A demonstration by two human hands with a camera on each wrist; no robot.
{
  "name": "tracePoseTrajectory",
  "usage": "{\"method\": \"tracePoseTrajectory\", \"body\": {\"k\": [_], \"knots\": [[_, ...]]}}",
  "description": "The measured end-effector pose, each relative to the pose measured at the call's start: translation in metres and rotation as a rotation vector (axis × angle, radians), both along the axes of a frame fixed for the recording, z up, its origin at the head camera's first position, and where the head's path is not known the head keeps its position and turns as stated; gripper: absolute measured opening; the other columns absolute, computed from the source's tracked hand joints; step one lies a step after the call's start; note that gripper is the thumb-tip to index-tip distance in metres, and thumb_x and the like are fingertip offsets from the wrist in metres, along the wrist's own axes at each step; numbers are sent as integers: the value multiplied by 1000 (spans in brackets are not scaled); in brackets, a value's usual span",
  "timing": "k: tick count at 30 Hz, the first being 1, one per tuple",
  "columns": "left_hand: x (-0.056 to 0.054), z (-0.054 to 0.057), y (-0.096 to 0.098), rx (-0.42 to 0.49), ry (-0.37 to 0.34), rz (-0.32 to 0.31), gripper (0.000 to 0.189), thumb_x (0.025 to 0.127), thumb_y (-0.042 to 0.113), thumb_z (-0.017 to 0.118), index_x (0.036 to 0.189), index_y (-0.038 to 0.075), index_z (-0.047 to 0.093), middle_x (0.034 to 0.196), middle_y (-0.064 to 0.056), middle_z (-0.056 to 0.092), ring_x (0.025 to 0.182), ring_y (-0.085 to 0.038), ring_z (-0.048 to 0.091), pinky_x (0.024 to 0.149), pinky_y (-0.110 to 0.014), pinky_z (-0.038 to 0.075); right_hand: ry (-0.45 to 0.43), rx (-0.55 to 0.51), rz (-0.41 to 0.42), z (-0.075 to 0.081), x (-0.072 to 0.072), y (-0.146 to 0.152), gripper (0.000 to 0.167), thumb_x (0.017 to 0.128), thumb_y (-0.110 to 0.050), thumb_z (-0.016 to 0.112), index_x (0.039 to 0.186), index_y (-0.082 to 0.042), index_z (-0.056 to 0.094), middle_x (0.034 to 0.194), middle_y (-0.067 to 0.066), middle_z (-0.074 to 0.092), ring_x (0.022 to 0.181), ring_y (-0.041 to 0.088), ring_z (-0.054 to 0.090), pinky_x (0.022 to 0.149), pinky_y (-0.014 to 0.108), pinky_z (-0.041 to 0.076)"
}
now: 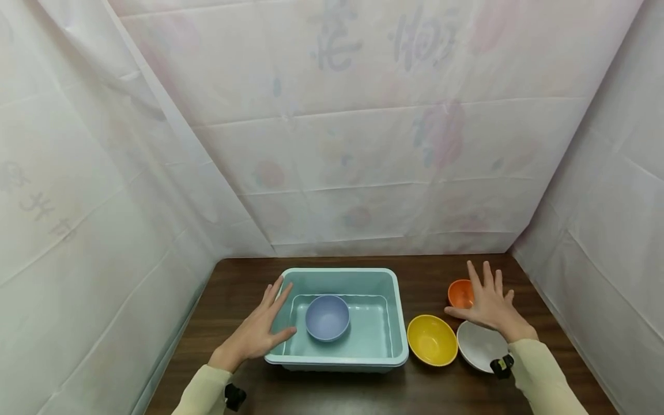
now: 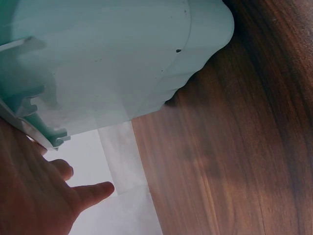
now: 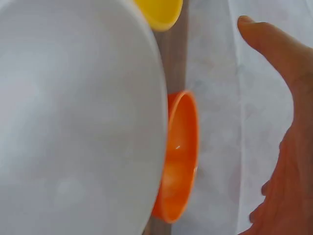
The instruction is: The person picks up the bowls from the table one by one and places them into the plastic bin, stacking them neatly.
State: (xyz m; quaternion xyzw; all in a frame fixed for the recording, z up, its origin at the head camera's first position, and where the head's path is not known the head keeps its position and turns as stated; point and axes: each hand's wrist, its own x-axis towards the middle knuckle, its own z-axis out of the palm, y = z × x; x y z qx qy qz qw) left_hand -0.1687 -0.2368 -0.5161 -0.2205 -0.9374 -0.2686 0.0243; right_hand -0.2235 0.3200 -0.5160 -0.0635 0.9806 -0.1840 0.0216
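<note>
A light teal plastic basin [image 1: 339,361] stands on the dark wooden table, with a periwinkle-blue bowl [image 1: 328,318] inside, left of its middle. My left hand [image 1: 256,331], fingers spread, is over the basin's left rim and holds nothing; in the left wrist view its thumb and fingers show beside the basin's outer wall [image 2: 107,63]. To the right, my spread right hand [image 1: 486,304] hovers over the bowls with nothing in it. Under and around it are an orange bowl [image 1: 459,294], partly covered by the fingers, and a white bowl [image 1: 481,344], partly hidden by the wrist.
A yellow bowl [image 1: 433,340] sits between the basin and the white bowl, close to the basin's right side. White printed sheeting [image 1: 363,173] hangs behind the dark wood-grain table [image 1: 363,395] and on both sides of it. Dark wrist cameras sit at both cuffs.
</note>
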Motion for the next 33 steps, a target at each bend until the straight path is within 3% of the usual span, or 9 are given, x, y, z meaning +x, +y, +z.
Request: {"method": "tracePoseTrajectory", "body": {"k": [10,19,33], "knots": [[-1,2,1,9,-2,-1,94,95,55,66,167,19,18,175,-11,2,156,-51,7,104,-81,33,-132,-4,-19,-9,-20,8,131,79,-71,74,165,-7,-2,162,44,-4,143,73,-1,95,94,12],[-3,4,1,4,5,-4,94,95,54,66,167,18,18,175,-13,3,156,-51,8,104,-81,33,-216,-16,25,-8,-32,5,129,80,-66,77,163,0,5,157,49,1,138,77,7,97,89,24],[-5,3,2,3,10,-11,94,95,53,67,167,17,18,174,-13,3,156,-52,8,105,-80,32,-239,68,-3,-9,-39,2,109,80,-60,80,156,2,32,150,46,24,133,69,26,93,82,40]]}}
